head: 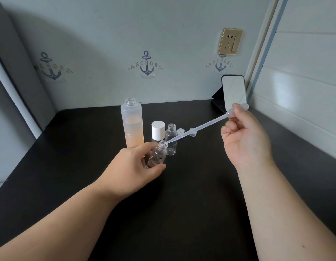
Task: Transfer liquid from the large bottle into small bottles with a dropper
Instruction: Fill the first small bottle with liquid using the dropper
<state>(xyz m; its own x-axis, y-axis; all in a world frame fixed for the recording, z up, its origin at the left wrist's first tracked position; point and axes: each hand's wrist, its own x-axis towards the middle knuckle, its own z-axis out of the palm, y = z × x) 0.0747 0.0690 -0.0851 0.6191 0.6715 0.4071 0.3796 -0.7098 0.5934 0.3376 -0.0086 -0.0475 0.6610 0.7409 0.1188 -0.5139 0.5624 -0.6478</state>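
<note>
- Left hand (134, 162) grips a small bottle (157, 156), tilted toward 1 o'clock above the surface (182, 194).
- Right hand (244, 136) pinches the dropper (197, 129) bulb; its tip sits at the bottle mouth.
- Dispensing step, seemingly; next calls for a gentle squeeze.
- Large bottle (132, 125) stands open at 11 o'clock behind.

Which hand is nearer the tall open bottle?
Left. The left hand sits just in front of the tall bottle; the right hand is well off to its right.

two small bottles (157, 156) (171, 138), one dropper (199, 129)
</note>
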